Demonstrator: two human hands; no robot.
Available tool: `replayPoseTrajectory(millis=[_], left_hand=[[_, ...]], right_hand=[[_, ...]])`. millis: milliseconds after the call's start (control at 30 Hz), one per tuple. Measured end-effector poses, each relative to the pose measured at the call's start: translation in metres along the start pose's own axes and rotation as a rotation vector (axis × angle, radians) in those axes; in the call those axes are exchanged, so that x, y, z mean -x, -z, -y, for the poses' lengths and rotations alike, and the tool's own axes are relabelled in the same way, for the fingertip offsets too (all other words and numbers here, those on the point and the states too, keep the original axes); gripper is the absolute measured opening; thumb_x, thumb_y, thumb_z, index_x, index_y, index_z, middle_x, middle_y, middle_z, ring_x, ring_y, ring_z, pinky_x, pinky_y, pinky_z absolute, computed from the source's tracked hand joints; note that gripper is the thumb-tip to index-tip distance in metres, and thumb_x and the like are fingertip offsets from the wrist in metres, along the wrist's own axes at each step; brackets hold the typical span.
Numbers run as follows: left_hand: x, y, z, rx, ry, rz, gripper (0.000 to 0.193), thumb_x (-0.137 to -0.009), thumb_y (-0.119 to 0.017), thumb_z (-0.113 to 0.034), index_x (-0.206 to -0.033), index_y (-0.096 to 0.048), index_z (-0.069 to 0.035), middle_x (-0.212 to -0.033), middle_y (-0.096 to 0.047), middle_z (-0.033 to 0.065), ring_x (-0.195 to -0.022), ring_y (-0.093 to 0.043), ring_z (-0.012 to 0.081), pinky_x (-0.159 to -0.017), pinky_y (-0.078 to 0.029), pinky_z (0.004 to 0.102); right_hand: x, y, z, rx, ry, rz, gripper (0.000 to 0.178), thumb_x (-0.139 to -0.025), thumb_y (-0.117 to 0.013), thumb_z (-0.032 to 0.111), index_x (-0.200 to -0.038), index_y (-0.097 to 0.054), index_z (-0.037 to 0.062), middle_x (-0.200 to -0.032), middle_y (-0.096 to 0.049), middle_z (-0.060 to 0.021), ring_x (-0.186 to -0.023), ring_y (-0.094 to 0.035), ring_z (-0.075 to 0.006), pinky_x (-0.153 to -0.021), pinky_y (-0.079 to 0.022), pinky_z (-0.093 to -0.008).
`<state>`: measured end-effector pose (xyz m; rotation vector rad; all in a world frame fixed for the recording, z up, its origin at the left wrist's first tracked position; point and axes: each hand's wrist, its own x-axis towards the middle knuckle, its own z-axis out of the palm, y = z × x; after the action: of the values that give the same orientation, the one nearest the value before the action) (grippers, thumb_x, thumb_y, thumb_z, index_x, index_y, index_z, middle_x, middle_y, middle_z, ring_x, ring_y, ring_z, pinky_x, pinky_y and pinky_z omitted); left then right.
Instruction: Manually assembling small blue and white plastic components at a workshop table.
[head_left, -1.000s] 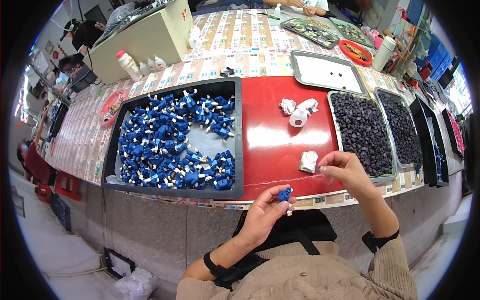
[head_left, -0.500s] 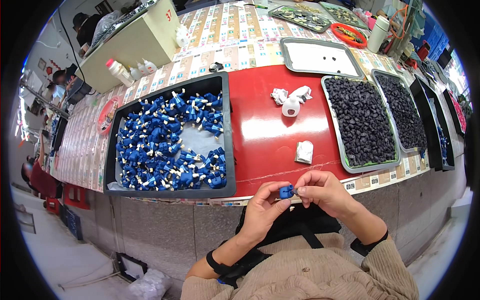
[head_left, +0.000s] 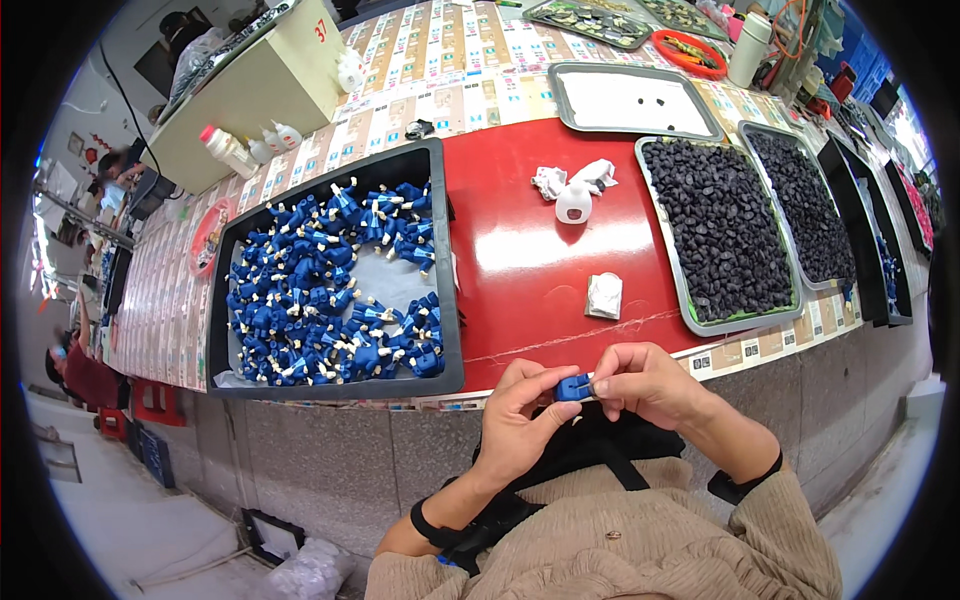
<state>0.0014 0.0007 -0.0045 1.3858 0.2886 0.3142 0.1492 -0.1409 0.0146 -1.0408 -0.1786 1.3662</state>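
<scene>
wall (head_left: 92, 85): whitish; floor (head_left: 150, 530): pale grey; table (head_left: 160, 310): patterned cover; stool (head_left: 172, 410): red; light (head_left: 42, 245): bright, far left

2 hands (head_left: 522, 412) meet at 1 blue figurine (head_left: 572, 388) near the red mat (head_left: 500, 335).

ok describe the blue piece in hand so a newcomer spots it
Start at the glossy red work surface, then look just past its near edge. There the blue figurine part sits pinched by the left hand, with the right hand at its right end. Unlike the similar ones heaped in the large black tray, it is held.
</scene>
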Motion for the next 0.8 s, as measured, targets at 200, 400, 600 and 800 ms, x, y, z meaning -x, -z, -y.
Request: replayPoseTrajectory(millis=[200, 400, 600, 800], left_hand=[[0.000, 0.004, -0.004, -0.069, -0.001, -0.016, 0.036, -0.078, -0.069, 0.006, -0.113, -0.063, 0.000, -0.099, -0.047, 0.0028, -0.090, -0.056, 0.0114, -0.079, -0.055, 0.0236], [-0.010, -0.004, -0.008, -0.115, -0.020, -0.014, 0.039, -0.074, -0.070, 0.008, -0.111, -0.066, -0.003, -0.095, -0.050, 0.0038, -0.086, -0.055, 0.0124, -0.074, -0.051, 0.0220], [-0.005, -0.010, -0.020, -0.183, 0.025, -0.065, 0.036, -0.070, -0.069, 0.009, -0.106, -0.066, 0.002, -0.095, -0.052, 0.0044, -0.090, -0.056, 0.0154, -0.081, -0.048, 0.0249], [-0.006, -0.017, -0.026, -0.076, 0.027, 0.047, 0.032, -0.080, -0.063, 0.007, -0.112, -0.061, 0.003, -0.104, -0.054, 0.0055, -0.094, -0.057, 0.0147, -0.084, -0.047, 0.0255]], right_hand=[[-0.005, -0.001, -0.002, -0.040, -0.036, 0.028, 0.007, -0.085, -0.065, 0.004, -0.086, -0.059, 0.0021, -0.080, -0.063, -0.0071, -0.063, -0.061, -0.0131, -0.059, -0.052, -0.0250], [-0.006, 0.003, -0.002, -0.067, 0.005, 0.011, 0.009, -0.084, -0.067, 0.006, -0.087, -0.059, 0.0021, -0.080, -0.063, -0.0075, -0.064, -0.061, -0.0139, -0.060, -0.052, -0.0256], [0.003, 0.007, -0.001, 0.089, 0.036, 0.102, 0.013, -0.084, -0.067, 0.012, -0.090, -0.063, 0.0023, -0.081, -0.061, -0.0027, -0.072, -0.058, -0.0085, -0.062, -0.050, -0.0234], [0.032, 0.042, 0.036, 0.548, 0.418, -0.111, 0.019, -0.086, -0.067, 0.018, -0.096, -0.068, 0.0024, -0.090, -0.066, -0.0026, -0.081, -0.058, -0.0075, -0.071, -0.048, -0.0241]])
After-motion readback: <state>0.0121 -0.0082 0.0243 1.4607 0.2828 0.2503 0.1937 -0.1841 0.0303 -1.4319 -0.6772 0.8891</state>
